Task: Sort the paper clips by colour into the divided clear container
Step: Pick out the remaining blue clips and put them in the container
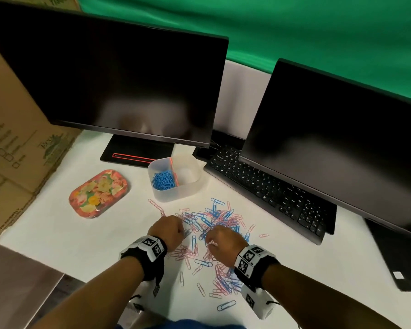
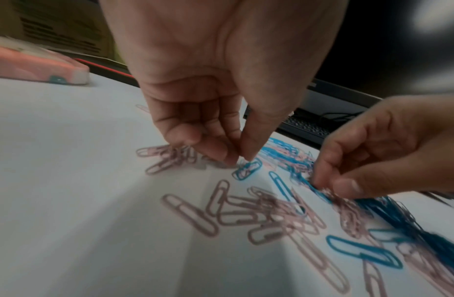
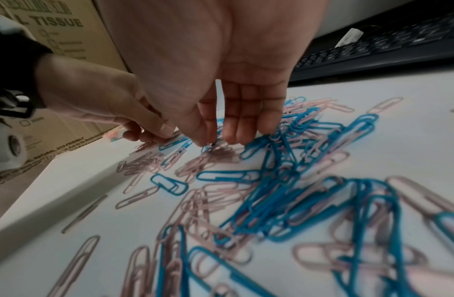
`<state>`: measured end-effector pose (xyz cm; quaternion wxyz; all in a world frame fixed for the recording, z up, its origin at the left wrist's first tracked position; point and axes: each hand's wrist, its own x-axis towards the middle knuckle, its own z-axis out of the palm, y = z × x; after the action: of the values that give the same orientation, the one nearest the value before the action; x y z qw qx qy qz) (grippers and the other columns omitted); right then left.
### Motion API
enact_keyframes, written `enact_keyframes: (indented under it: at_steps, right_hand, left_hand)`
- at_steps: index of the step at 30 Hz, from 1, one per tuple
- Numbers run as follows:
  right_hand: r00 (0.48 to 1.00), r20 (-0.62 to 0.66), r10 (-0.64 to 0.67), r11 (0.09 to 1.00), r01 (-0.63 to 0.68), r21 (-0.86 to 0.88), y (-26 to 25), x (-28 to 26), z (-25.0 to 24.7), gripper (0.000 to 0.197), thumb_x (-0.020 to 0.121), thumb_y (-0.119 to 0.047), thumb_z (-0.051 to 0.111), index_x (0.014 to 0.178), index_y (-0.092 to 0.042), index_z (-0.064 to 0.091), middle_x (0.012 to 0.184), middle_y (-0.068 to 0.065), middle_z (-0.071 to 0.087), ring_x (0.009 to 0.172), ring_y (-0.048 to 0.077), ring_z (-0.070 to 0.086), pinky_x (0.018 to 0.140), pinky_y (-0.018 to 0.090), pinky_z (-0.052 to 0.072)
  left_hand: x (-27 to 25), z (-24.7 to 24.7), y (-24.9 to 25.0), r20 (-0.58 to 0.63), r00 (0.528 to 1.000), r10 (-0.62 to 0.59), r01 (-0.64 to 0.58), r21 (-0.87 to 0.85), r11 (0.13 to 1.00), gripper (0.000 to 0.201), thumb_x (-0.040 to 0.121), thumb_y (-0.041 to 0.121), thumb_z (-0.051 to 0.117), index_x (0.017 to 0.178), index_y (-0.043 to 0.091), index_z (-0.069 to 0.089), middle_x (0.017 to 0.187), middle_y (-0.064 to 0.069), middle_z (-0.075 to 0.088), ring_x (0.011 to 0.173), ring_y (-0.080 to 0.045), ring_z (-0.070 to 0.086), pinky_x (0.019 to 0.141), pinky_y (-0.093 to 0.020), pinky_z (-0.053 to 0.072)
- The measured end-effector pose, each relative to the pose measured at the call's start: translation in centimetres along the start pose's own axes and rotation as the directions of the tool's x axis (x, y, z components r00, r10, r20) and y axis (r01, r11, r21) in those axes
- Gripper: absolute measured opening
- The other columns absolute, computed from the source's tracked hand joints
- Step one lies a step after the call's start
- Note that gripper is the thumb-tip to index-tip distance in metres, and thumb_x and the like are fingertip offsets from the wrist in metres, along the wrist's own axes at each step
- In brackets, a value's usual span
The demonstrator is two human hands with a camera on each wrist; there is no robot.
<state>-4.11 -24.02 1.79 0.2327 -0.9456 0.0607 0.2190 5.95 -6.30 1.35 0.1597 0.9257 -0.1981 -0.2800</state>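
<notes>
The clear divided container [image 1: 190, 186] stands beyond the pile; its left compartment holds blue paper clips [image 1: 163, 180], and the right one looks empty. Pink and blue clips [image 1: 211, 218] lie mixed and scattered on the white table. My left hand [image 2: 242, 158] is at the pile's left edge, thumb and forefinger pinching the end of a blue clip [image 2: 247, 169] that still lies on the table. My right hand [image 3: 208, 143] is over the middle of the pile, thumb and forefinger pinching a clip whose colour I cannot tell, the other fingers [image 3: 246, 124] pointing straight down.
A floral tin [image 1: 99, 193] lies left of the container. A black keyboard [image 1: 266, 186] and two dark monitors [image 1: 119, 79] [image 1: 337, 143] stand behind and to the right. A cardboard box [image 1: 14, 138] borders the table on the left.
</notes>
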Motion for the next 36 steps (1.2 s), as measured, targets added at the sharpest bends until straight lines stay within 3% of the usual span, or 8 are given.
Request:
enact_keyframes:
  at_steps: [6, 9, 12, 15, 22, 28, 32, 36]
  right_hand:
    - [0.996, -0.068, 0.062, 0.998, -0.06, 0.035, 0.1, 0.7, -0.3, 0.012, 0.089, -0.026, 0.052, 0.089, -0.022, 0.063, 0.103, 0.0, 0.06, 0.093, 0.021, 0.061, 0.081, 0.032, 0.053]
    - [0.986, -0.145, 0.08, 0.996, -0.072, 0.055, -0.3, 1.3, -0.6, 0.013, 0.09, -0.027, 0.055, 0.101, -0.023, 0.061, 0.11, -0.001, 0.061, 0.097, 0.021, 0.06, 0.081, 0.027, 0.048]
    - [0.984, -0.16, 0.081, 0.997, -0.077, 0.033, -1.3, 2.3, -1.1, 0.023, 0.091, -0.029, 0.055, 0.112, -0.022, 0.06, 0.118, 0.002, 0.059, 0.105, 0.024, 0.058, 0.086, 0.03, 0.047]
    - [0.985, -0.14, 0.103, 0.995, -0.104, 0.001, -2.2, 3.4, -1.3, 0.027, 0.092, -0.032, 0.054, 0.116, -0.021, 0.059, 0.122, 0.004, 0.057, 0.108, 0.026, 0.058, 0.088, 0.032, 0.047]
    - [0.983, -0.117, 0.144, 0.986, -0.153, -0.071, -3.5, 4.9, -0.9, 0.015, 0.091, -0.02, 0.052, 0.095, -0.013, 0.065, 0.098, 0.007, 0.066, 0.09, 0.027, 0.064, 0.077, 0.034, 0.055]
    - [0.969, -0.149, 0.198, 0.939, -0.144, 0.312, -2.5, 4.8, -1.5, 0.014, 0.084, -0.014, 0.058, 0.074, -0.021, 0.066, 0.07, -0.004, 0.063, 0.071, 0.017, 0.062, 0.063, 0.022, 0.052]
    - [0.959, -0.161, 0.233, 0.869, -0.131, 0.478, -2.0, 4.6, -2.7, 0.007, 0.08, -0.013, 0.067, 0.078, -0.019, 0.07, 0.065, -0.009, 0.061, 0.065, 0.009, 0.059, 0.06, 0.012, 0.047]
    - [0.959, -0.111, 0.261, 0.756, -0.132, 0.641, -1.7, 4.3, -3.4, 0.016, 0.075, -0.009, 0.068, 0.071, -0.023, 0.062, 0.074, 0.007, 0.07, 0.064, 0.021, 0.064, 0.07, 0.033, 0.054]
  left_hand:
    - [0.0, -0.5, -0.4, -0.053, 0.998, -0.022, 0.02, -0.046, 0.999, 0.007, 0.083, 0.025, 0.054, 0.077, 0.024, 0.056, 0.095, -0.001, 0.069, 0.09, -0.023, 0.061, 0.074, -0.028, 0.049]
    - [-0.1, 0.0, -0.1, -0.019, 1.0, -0.004, 0.004, -0.019, 1.0, 0.011, 0.083, 0.035, 0.061, 0.084, 0.026, 0.056, 0.097, 0.002, 0.066, 0.091, -0.021, 0.06, 0.077, -0.028, 0.048]
    - [-0.2, 0.7, 0.1, -0.005, 1.0, 0.019, -0.019, 0.049, 0.999, 0.018, 0.088, 0.04, 0.057, 0.078, 0.025, 0.054, 0.096, 0.0, 0.066, 0.087, -0.021, 0.059, 0.071, -0.027, 0.045]
    - [-0.5, 0.7, 0.1, 0.001, 1.0, 0.002, -0.002, 0.035, 0.999, 0.009, 0.087, 0.03, 0.054, 0.084, 0.024, 0.058, 0.1, -0.002, 0.066, 0.094, -0.024, 0.06, 0.074, -0.028, 0.046]
    - [-1.1, -0.3, -0.7, 0.0, 1.0, -0.002, 0.002, -0.123, 0.992, 0.009, 0.078, 0.019, 0.053, 0.076, 0.02, 0.062, 0.087, -0.001, 0.069, 0.084, -0.023, 0.063, 0.071, -0.028, 0.05]
    - [-0.8, -0.8, -1.2, -0.02, 1.0, 0.025, -0.03, -0.33, 0.943, 0.023, 0.08, 0.009, 0.06, 0.094, 0.023, 0.072, 0.087, 0.006, 0.067, 0.082, -0.011, 0.059, 0.074, -0.017, 0.04]
    - [-0.3, -1.2, -1.3, 0.026, 1.0, -0.004, 0.017, -0.518, 0.855, 0.022, 0.076, 0.006, 0.063, 0.065, 0.026, 0.066, 0.08, 0.0, 0.074, 0.066, -0.015, 0.065, 0.07, -0.026, 0.052]
    - [-0.1, -1.3, -1.0, 0.058, 0.998, -0.032, 0.06, -0.617, 0.785, 0.013, 0.078, 0.004, 0.063, 0.075, 0.017, 0.063, 0.068, -0.001, 0.069, 0.055, -0.016, 0.059, 0.057, -0.021, 0.046]
